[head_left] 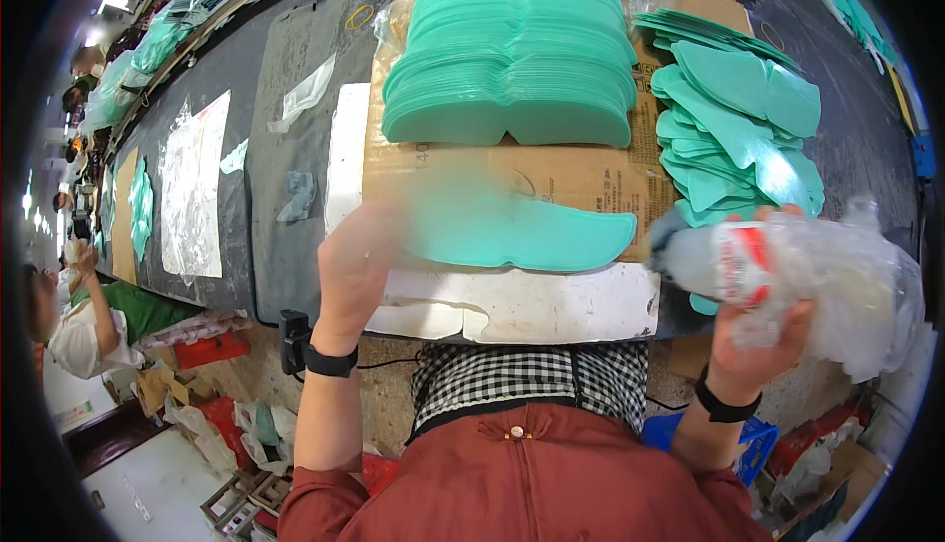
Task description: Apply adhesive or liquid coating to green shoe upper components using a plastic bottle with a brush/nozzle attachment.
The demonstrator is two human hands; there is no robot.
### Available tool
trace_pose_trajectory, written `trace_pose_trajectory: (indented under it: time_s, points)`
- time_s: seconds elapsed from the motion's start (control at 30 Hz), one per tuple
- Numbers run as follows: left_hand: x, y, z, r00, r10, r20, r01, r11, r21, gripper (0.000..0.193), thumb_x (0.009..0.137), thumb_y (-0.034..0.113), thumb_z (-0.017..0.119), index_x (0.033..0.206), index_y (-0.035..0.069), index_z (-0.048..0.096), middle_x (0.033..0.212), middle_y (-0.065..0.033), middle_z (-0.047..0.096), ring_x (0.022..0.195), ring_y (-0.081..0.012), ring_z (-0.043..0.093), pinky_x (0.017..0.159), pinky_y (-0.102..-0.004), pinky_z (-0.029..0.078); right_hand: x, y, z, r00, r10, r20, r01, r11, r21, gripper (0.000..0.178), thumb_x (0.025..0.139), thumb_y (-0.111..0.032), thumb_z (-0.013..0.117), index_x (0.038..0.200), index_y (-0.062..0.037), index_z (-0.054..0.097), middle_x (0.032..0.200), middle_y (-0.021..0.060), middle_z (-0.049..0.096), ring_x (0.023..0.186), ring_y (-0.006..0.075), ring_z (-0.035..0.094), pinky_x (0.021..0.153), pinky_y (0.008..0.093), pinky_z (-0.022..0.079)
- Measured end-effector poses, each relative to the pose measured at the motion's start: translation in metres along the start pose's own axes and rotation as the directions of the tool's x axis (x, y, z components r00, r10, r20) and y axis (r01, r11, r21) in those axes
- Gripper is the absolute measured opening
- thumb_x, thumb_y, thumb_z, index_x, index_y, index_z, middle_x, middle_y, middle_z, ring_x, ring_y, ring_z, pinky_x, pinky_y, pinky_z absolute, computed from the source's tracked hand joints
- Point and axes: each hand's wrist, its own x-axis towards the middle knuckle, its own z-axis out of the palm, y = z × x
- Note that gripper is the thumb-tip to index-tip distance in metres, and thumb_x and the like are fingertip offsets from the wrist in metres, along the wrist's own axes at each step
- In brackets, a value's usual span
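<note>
My left hand (356, 252) is at the left end of a flat green curved sheet (522, 239), its fingers smeared by motion. A blurred green sheet (458, 197) beside those fingers appears to be in their grip, above the sharper one. My right hand (763, 340) is wrapped round a clear plastic bottle (701, 261) with a red and white label. Crumpled clear plastic (847, 286) surrounds the bottle's right end, and dark cloth-like material (669, 237) covers its left end. The flat sheet lies over cardboard (591, 183) and white board (561, 306) at the table's front.
Behind the cardboard's bare strip stands a neat stack of green sheets (507, 60). A looser pile of green pieces (738, 128) sits to the right. Plastic film (197, 188) lies on the dark table at left. A person (94, 316) works at far left; a blue crate (758, 444) is below right.
</note>
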Motion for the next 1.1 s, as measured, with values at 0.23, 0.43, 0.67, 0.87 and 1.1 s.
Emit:
trace_pose_trajectory:
  time_s: [0.23,0.43,0.67,0.87,1.1]
  points:
    - [0.011,0.008,0.000,0.943,0.312,0.112,-0.325,0.803,0.500,0.027,0.082,-0.005,0.062,0.098,0.009,0.077,0.111,-0.0089,0.073,0.112,-0.0339,0.065,0.100,-0.0425,0.051,-0.003,0.067,0.051,0.920,0.017,0.392,0.219,0.806,-0.549,0.078,0.089,-0.029,0.077,0.151,-0.0019,0.038,0.147,0.0193,0.048,0.131,0.0364,0.051,0.112,0.0542,0.039]
    - [-0.022,-0.012,-0.004,0.995,-0.014,0.101,-0.006,0.980,0.197,0.036,0.072,-0.007,0.061,0.101,0.009,0.075,0.113,-0.0097,0.070,0.125,-0.0357,0.056,0.118,-0.0570,0.030,-0.015,0.147,0.121,0.847,-0.068,0.527,0.353,0.814,-0.462,0.079,0.082,-0.022,0.083,0.145,0.0010,0.041,0.137,0.0224,0.054,0.121,0.0390,0.057,0.102,0.0502,0.047]
    - [-0.053,-0.006,-0.063,0.947,-0.096,-0.305,0.183,0.945,0.270,0.029,0.080,-0.007,0.064,0.106,0.002,0.074,0.117,-0.0112,0.067,0.119,-0.0310,0.059,0.109,-0.0452,0.041,0.013,0.127,0.109,0.794,-0.105,0.598,0.511,0.648,-0.565,0.064,0.078,-0.007,0.083,0.133,0.0040,0.054,0.120,0.0224,0.064,0.107,0.0403,0.063,0.094,0.0452,0.050]
    - [-0.047,-0.019,-0.047,0.935,-0.009,-0.355,0.081,0.979,0.189,0.031,0.077,-0.001,0.066,0.107,0.003,0.073,0.114,-0.0113,0.067,0.111,-0.0335,0.057,0.107,-0.0483,0.041,0.013,0.123,0.193,0.764,-0.019,0.645,0.393,0.806,-0.443,0.061,0.077,-0.013,0.084,0.130,0.0026,0.058,0.118,0.0202,0.068,0.104,0.0382,0.067,0.092,0.0432,0.053]
    - [-0.030,0.006,-0.023,0.989,0.107,-0.102,-0.071,0.948,0.309,0.030,0.080,-0.005,0.069,0.106,0.009,0.075,0.111,-0.0082,0.068,0.112,-0.0307,0.059,0.107,-0.0468,0.040,-0.009,0.045,0.058,0.872,0.192,0.449,0.268,0.580,-0.769,0.058,0.093,-0.017,0.071,0.145,-0.0070,0.050,0.141,0.0149,0.056,0.131,0.0310,0.053,0.112,0.0448,0.042]
